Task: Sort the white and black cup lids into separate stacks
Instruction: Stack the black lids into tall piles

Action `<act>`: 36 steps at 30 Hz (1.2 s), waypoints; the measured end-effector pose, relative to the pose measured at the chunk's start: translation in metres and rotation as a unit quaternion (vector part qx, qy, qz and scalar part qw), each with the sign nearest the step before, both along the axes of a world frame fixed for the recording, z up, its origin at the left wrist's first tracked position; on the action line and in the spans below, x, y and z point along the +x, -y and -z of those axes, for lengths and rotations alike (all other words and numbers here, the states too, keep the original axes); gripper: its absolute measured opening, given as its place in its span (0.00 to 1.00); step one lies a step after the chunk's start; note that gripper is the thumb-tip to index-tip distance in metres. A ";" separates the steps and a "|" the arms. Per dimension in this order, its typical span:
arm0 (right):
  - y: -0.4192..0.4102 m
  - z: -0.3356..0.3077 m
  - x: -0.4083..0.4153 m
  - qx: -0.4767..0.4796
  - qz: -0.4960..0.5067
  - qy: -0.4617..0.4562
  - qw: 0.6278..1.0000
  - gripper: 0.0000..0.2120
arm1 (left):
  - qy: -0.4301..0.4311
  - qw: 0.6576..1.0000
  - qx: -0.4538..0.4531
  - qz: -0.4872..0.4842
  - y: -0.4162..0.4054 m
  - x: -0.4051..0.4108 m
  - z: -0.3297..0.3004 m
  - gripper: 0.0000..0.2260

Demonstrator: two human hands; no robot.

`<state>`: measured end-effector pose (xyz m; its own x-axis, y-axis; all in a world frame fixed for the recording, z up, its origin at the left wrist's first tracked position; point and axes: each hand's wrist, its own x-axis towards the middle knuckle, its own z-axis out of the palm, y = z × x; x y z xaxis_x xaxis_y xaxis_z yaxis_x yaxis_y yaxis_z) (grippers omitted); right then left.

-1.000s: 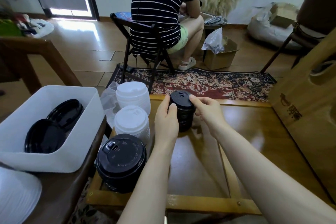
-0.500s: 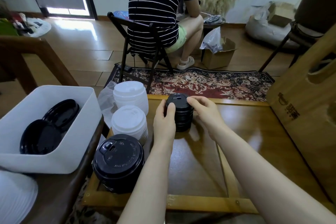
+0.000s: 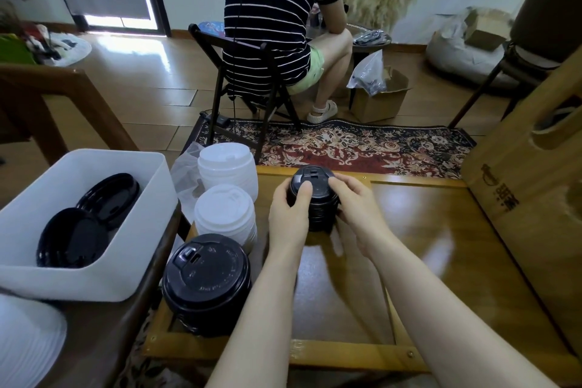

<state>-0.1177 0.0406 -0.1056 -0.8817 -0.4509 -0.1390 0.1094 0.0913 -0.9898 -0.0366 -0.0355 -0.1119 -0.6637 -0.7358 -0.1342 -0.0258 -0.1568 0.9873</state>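
Observation:
A short stack of black cup lids (image 3: 316, 198) stands on the far middle of the wooden table (image 3: 441, 249). My left hand (image 3: 289, 214) grips its left side, thumb on the top lid. My right hand (image 3: 356, 208) curls round its right side, fingertips on the top rim. Left of my hands stand two stacks of white lids, one far (image 3: 226, 167) and one nearer (image 3: 225, 214). A bigger stack of black lids (image 3: 206, 283) sits at the table's near left corner. Two loose black lids (image 3: 88, 217) lie in a white bin (image 3: 94, 280).
More white lids (image 3: 28, 343) show at the bottom left. A large cardboard box (image 3: 535, 198) stands along the table's right side. Beyond the table, a person in a striped shirt sits on a folding chair (image 3: 252, 85) by a patterned rug (image 3: 362, 145).
Both hands have stayed on the small black stack. My right fingers have slid further over its top rim and my left thumb now lies on the top lid.

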 end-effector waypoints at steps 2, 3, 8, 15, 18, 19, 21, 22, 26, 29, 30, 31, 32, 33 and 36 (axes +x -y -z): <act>0.001 0.003 -0.002 0.009 0.018 0.003 1.000 0.10 | 0.001 1.000 0.003 -0.013 0.000 -0.001 0.002 0.19; 0.002 0.004 -0.003 0.011 0.025 0.008 1.000 0.09 | -0.001 1.000 0.004 -0.021 0.001 -0.002 0.003 0.17; 0.006 0.010 -0.009 0.009 0.050 0.027 0.998 0.06 | -0.004 0.999 0.012 -0.042 0.002 -0.006 0.005 0.10; 0.007 0.013 -0.008 0.018 0.059 0.006 0.998 0.05 | 0.012 0.999 -0.040 -0.020 0.002 -0.009 0.011 0.19; 0.006 0.013 -0.003 0.001 0.057 -0.007 0.998 0.07 | 0.017 0.999 -0.049 -0.012 0.004 -0.007 0.011 0.16; 0.005 0.013 -0.003 -0.003 0.055 -0.005 0.998 0.08 | 0.015 0.999 -0.048 -0.012 0.004 -0.007 0.011 0.16; 0.005 0.012 -0.003 -0.007 0.053 0.003 0.999 0.07 | 0.014 0.999 -0.047 -0.011 0.003 -0.006 0.009 0.17; 0.005 0.012 -0.003 -0.007 0.053 0.007 0.999 0.06 | 0.016 0.999 -0.046 -0.009 0.002 -0.005 0.008 0.18; 0.004 0.010 -0.005 0.000 0.047 0.018 0.999 0.10 | 0.019 0.999 -0.040 -0.008 0.001 -0.003 0.003 0.21; 0.003 0.006 -0.006 0.006 0.039 0.031 0.999 0.14 | 0.021 0.999 -0.034 -0.004 0.001 0.000 0.000 0.24; 0.001 0.004 -0.005 0.009 0.034 0.030 0.999 0.14 | 0.021 0.999 -0.037 -0.002 0.001 0.001 -0.001 0.24; 0.000 0.002 -0.005 0.011 0.028 0.026 0.999 0.13 | 0.020 0.999 -0.043 -0.001 0.000 0.002 -0.002 0.25; -0.001 -0.001 -0.004 0.012 0.024 0.017 0.999 0.13 | 0.020 0.998 -0.053 0.000 -0.001 0.003 -0.004 0.25; -0.003 -0.003 -0.004 0.014 0.022 0.004 1.000 0.12 | 0.022 0.997 -0.069 0.003 -0.002 0.004 -0.007 0.25; -0.011 -0.008 -0.005 0.033 0.017 -0.048 0.998 0.09 | 0.030 0.992 -0.119 0.008 -0.009 0.007 -0.015 0.24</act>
